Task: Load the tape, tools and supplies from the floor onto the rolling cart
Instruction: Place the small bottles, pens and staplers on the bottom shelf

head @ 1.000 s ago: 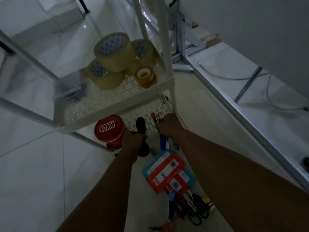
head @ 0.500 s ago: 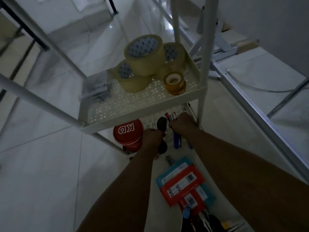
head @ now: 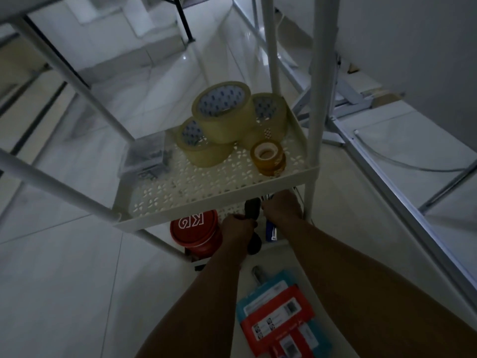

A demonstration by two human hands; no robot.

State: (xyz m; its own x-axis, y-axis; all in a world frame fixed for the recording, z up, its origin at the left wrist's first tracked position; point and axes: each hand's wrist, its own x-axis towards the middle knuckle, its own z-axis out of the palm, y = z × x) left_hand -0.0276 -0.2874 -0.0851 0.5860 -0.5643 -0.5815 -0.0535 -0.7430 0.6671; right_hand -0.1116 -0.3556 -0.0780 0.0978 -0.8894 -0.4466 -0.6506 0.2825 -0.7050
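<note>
Left hand is clamped on a dark-handled tool, its long axis pointing into the lower shelf (already over it); right hand holds pens beside it.

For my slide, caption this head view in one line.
Both hands reach under the cart shelf stacked with tape rolls: left hand gripping a black tool, right hand holding pens.

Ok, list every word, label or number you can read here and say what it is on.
"KG", seen upside down: white letters on the lid of the red tub on the cart's lower shelf.
Red and blue packages on the floor: printed labels too small and blurred to read.
Tape rolls: blue core print, unreadable.
</note>
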